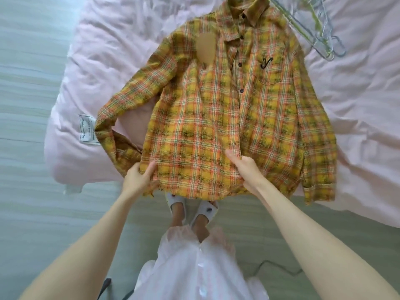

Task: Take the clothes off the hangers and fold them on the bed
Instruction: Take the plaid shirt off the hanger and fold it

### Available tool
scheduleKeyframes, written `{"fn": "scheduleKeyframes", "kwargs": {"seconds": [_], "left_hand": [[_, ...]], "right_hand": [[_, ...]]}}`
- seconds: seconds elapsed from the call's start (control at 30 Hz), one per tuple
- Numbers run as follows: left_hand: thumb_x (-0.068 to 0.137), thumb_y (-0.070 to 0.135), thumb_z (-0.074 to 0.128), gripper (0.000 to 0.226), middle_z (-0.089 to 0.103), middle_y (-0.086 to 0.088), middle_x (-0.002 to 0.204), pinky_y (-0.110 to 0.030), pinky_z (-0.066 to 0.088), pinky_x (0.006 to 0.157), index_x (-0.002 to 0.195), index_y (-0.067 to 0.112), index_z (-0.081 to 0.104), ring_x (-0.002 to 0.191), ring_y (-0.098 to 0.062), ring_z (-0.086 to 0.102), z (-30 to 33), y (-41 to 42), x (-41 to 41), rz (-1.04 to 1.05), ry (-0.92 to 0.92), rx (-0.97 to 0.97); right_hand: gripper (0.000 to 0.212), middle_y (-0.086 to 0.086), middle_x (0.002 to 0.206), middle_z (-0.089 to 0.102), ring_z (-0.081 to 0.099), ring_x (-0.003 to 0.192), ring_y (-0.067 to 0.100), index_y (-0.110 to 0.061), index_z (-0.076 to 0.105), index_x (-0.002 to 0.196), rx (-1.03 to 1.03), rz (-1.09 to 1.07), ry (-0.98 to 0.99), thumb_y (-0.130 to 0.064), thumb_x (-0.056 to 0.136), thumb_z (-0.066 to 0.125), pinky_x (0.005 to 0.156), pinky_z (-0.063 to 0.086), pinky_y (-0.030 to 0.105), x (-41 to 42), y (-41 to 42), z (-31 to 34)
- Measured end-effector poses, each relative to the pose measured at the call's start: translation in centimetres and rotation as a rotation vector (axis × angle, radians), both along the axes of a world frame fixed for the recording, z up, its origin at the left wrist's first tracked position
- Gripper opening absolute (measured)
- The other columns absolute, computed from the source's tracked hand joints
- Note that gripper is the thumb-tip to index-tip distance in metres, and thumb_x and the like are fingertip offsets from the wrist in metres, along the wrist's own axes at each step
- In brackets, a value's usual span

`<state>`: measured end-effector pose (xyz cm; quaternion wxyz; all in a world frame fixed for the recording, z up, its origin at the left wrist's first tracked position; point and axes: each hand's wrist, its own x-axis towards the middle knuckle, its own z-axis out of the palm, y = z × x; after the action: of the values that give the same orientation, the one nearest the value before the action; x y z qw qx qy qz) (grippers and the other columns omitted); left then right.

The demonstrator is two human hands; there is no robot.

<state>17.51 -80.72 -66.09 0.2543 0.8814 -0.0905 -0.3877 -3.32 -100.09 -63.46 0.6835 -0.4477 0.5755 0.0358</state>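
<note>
At the far left you have the pale floor (26, 105), and beside it the corner of the bed (91, 68) under its wrinkled pink cover, with a white label (87, 132) sewn near the edge. The yellow and orange plaid shirt (216, 118) lies face up on that cover, off any hanger, collar away from you and hem hanging just over the near edge of the bed. Its left sleeve (129, 98) bends at the elbow and doubles back toward the hem.

Your left hand (138, 177) pinches the hem at the shirt's lower left corner, thumb on top of the cloth. Your right hand (246, 167) grips the front placket near the hem, fingers curled into the fabric. Below the hem your feet in white sandals (190, 210) show on the floor.

The shirt's chest pocket (267, 70) sits right of the buttons, and the right sleeve (318, 148) runs straight down to its cuff. At the upper right, a bundle of wire hangers (313, 29) rests on the cover beside the collar.
</note>
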Motion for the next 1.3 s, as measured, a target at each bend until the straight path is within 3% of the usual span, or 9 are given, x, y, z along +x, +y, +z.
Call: {"fn": "scheduleKeyframes", "kwargs": {"seconds": [0.07, 0.2, 0.3, 0.5, 0.67, 0.83, 1.03, 1.17, 1.3], "left_hand": [[0.089, 0.038, 0.060, 0.027, 0.068, 0.001, 0.095, -0.035, 0.052, 0.077, 0.102, 0.015, 0.063, 0.092, -0.021, 0.064, -0.2, 0.9, -0.6, 0.014, 0.151, -0.079], [0.096, 0.020, 0.053, 0.022, 0.065, -0.006, 0.106, -0.030, 0.053, 0.070, 0.115, 0.012, 0.059, 0.090, -0.021, 0.063, -0.1, 1.9, -1.3, 0.123, 0.159, -0.137], [0.097, 0.021, 0.051, 0.027, 0.064, -0.011, 0.108, -0.026, 0.053, 0.047, 0.119, 0.006, 0.056, 0.081, -0.022, 0.063, -0.3, 1.8, -1.3, 0.161, 0.094, -0.053], [0.083, 0.030, 0.062, 0.047, 0.061, -0.017, 0.112, -0.047, 0.052, 0.083, 0.122, 0.010, 0.044, 0.096, -0.039, 0.060, -0.4, 1.5, -2.0, 0.029, -0.002, 0.370], [0.088, 0.009, 0.049, 0.029, 0.053, -0.019, 0.117, -0.043, 0.039, 0.073, 0.114, 0.002, 0.038, 0.099, -0.039, 0.055, 1.2, -0.3, -4.7, 0.006, -0.295, 0.327], [0.089, 0.002, 0.048, 0.033, 0.050, -0.014, 0.120, -0.041, 0.045, 0.085, 0.122, 0.003, 0.047, 0.112, -0.030, 0.048, 1.4, -4.2, -6.4, -0.382, -0.409, -0.048], [0.090, 0.006, 0.046, 0.060, 0.019, -0.011, 0.156, -0.047, 0.024, 0.112, 0.146, 0.015, 0.029, 0.144, -0.033, 0.012, 1.4, -9.7, -8.9, -0.964, -0.468, -0.148], [0.095, 0.016, 0.043, 0.063, -0.003, -0.002, 0.159, -0.053, 0.010, 0.115, 0.150, 0.025, 0.013, 0.146, -0.027, -0.004, 0.4, -10.2, -8.8, -1.084, -0.289, 0.104], [0.096, 0.015, 0.040, 0.065, -0.009, 0.003, 0.159, -0.055, 0.010, 0.114, 0.150, 0.031, 0.009, 0.146, -0.025, -0.006, 0.0, -9.7, -7.2, -1.124, -0.184, 0.240]], "right_hand": [[0.122, 0.008, 0.143, 0.046, 0.045, 0.130, 0.026, -0.007, 0.037, 0.142, 0.172, 0.049, -0.066, -0.070, 0.048, 0.080, 0.109, 0.034, 0.053, -0.9, 0.4, -2.1], [0.064, 0.013, 0.129, 0.058, 0.059, 0.113, 0.026, 0.001, 0.043, 0.134, 0.246, 0.119, 0.036, -0.036, 0.087, 0.066, 0.095, 0.049, 0.048, -0.9, 1.6, -1.9], [0.044, 0.016, 0.121, 0.062, 0.061, 0.107, 0.027, 0.000, 0.049, 0.123, 0.183, 0.248, 0.137, -0.036, 0.098, 0.045, 0.093, 0.051, 0.042, -1.3, 2.0, -1.8], [0.039, 0.008, 0.098, 0.065, 0.066, 0.086, 0.022, -0.001, 0.052, 0.116, 0.109, 0.466, 0.237, -0.034, 0.099, 0.043, 0.075, 0.057, 0.033, -2.7, 1.7, -1.1], [0.038, 0.002, 0.077, 0.064, 0.061, 0.067, 0.017, -0.007, 0.060, 0.106, -0.408, 0.262, 0.291, -0.040, 0.098, 0.043, 0.074, 0.054, 0.039, -2.8, 0.4, -0.6], [0.036, -0.007, 0.091, 0.053, 0.047, 0.059, 0.010, -0.022, 0.041, 0.137, -0.824, 0.451, 0.320, -0.023, 0.101, 0.038, 0.051, 0.038, 0.026, -0.7, -2.9, -0.2], [0.047, 0.009, 0.124, 0.054, 0.059, 0.097, 0.028, -0.022, 0.026, 0.145, -0.811, 0.775, 0.500, -0.035, 0.101, 0.035, 0.070, 0.044, 0.034, 0.4, -4.4, -1.1], [0.031, 0.005, 0.112, 0.055, 0.055, 0.092, 0.024, -0.011, 0.045, 0.124, -0.690, 0.557, 0.442, -0.029, 0.099, 0.044, 0.069, 0.042, 0.032, 0.3, -4.3, -1.6], [0.035, 0.000, 0.068, 0.050, 0.045, 0.056, 0.016, -0.006, 0.053, 0.081, -0.649, 0.407, 0.508, -0.038, 0.096, 0.048, 0.050, 0.032, 0.023, 0.8, -4.2, -2.7]]}}
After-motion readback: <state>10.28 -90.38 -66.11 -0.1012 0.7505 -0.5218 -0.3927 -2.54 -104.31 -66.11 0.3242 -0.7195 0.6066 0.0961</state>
